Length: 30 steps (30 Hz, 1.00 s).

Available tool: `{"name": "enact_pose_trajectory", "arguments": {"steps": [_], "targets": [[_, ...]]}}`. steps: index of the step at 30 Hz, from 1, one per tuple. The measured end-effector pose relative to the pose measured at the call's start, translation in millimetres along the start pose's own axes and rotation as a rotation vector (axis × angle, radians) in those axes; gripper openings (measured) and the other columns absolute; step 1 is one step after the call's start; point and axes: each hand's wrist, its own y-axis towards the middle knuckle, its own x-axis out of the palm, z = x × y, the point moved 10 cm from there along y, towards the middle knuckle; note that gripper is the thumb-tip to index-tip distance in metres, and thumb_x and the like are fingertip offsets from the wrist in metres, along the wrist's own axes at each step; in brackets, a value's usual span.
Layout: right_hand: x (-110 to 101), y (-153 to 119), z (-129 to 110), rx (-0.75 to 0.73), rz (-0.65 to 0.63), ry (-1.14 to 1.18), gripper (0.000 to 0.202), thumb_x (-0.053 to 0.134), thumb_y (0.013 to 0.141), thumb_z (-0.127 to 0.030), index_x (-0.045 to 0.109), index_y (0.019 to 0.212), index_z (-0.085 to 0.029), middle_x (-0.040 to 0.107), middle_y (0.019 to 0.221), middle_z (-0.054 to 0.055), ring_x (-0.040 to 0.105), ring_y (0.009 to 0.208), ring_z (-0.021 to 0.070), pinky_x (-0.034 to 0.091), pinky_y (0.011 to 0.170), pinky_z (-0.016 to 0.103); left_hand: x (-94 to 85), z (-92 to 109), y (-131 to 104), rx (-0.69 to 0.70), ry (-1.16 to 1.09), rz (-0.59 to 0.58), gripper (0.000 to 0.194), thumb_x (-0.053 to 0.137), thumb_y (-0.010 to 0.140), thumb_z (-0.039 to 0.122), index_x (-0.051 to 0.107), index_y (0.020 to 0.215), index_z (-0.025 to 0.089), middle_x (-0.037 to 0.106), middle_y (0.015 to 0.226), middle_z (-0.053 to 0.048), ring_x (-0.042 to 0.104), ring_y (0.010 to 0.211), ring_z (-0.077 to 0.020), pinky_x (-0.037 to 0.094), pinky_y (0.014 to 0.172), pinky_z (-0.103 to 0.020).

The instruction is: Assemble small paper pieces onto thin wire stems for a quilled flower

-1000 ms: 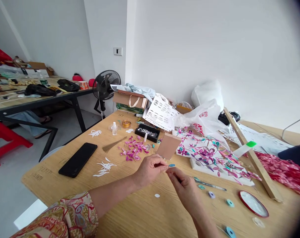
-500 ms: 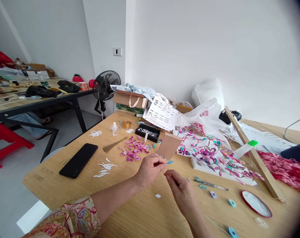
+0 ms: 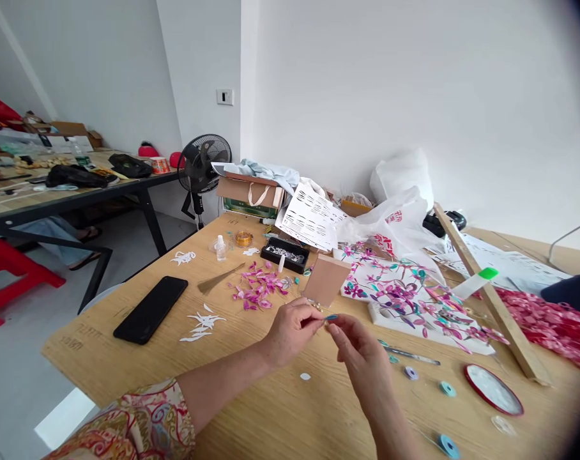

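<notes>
Right hand (image 3: pixel 367 365) rose nearer the brown card (image 3: pixel 326 281); it and left hand (image 3: pixel 286 333) pinched the blue piece (image 3: pixel 331 317), seemingly light, best edge-held.

We see a small craft workshop, prob. for handmade flowers: a wooden work table (image 3: pixel 141 377) w/ loose pink petals (image 3: pixel 259 286), white cut-out pieces (image 3: pixel 201 322), thread spools (image 3: pixel 447 388), a pen-like tool (image 3: pixel 412 355) & finished-looking flower sprays (image 3: pixel 405 297). Behind, we see plain white walls, a floor fan (image 3: pixel 204 163), plus a 2nd cluttered table (image 3: pixel 74 195) w/ a red plastic stool (image 3: pixel 16 281) & a seated person's legs (image 3: pixel 60 239).
</notes>
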Motion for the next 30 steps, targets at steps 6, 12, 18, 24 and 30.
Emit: {"name": "enact_pose_trajectory", "arguments": {"steps": [6, 12, 18, 24, 30], "targets": [[13, 8, 10, 0.022, -0.009, 0.313, 0.024, 0.061, 0.065, -0.04, 0.052, 0.064, -0.018, 0.046, 0.047, -0.006, 0.033, 0.039, 0.0057, 0.024, 0.037, 0.018, 6.7, -10, -1, -0.131, -0.103, -0.067, 0.009, 0.055, 0.069, 0.013, 0.063, 0.064, 0.014, 0.048, 0.058, 0.001, 0.044, 0.059, -0.0081, 0.034, 0.055, -0.019], [8, 7, 13, -0.005, 0.008, 0.352, 0.019, 0.06, 0.069, -0.035, 0.053, 0.065, -0.018, 0.045, 0.05, -0.005, 0.033, 0.043, 0.0064, 0.023, 0.039, 0.018, 20.0, -30, -8, -0.402, -0.391, -0.158, 0.011, 0.054, 0.069, 0.02, 0.062, 0.069, 0.012, 0.047, 0.056, 0.003, 0.041, 0.052, -0.006, 0.032, 0.051, -0.018], [18, -3, 15, -0.026, 0.005, 0.159, 0.02, 0.05, 0.075, -0.038, 0.052, 0.075, -0.018, 0.048, 0.053, -0.004, 0.037, 0.041, 0.0077, 0.027, 0.038, 0.019, 2.4, -19, 0, -0.219, -0.152, -0.033, 0.01, 0.055, 0.069, 0.016, 0.061, 0.062, 0.013, 0.05, 0.059, 0.002, 0.045, 0.058, -0.0079, 0.034, 0.054, -0.019], [26, -13, -40, -0.413, -0.056, -0.606, 0.023, 0.036, 0.081, -0.025, 0.056, 0.072, -0.02, 0.054, 0.055, 0.001, 0.048, 0.047, 0.0123, 0.028, 0.044, 0.021, 4.1, -3, 2, 0.062, 0.157, -0.1, 0.016, 0.048, 0.073, 0.009, 0.061, 0.066, 0.014, 0.053, 0.065, -0.001, 0.049, 0.064, -0.0094, 0.037, 0.058, -0.019], [23, 13, -47, -0.487, -0.347, -0.674, 0.024, 0.037, 0.08, -0.024, 0.056, 0.066, -0.02, 0.056, 0.058, 0.0, 0.05, 0.05, 0.0115, 0.031, 0.045, 0.019, 18.5, 18, -4, 0.211, 0.076, -0.327, 0.015, 0.05, 0.076, 0.014, 0.062, 0.067, 0.013, 0.055, 0.067, -0.002, 0.051, 0.065, -0.0094, 0.039, 0.061, -0.019]]}}
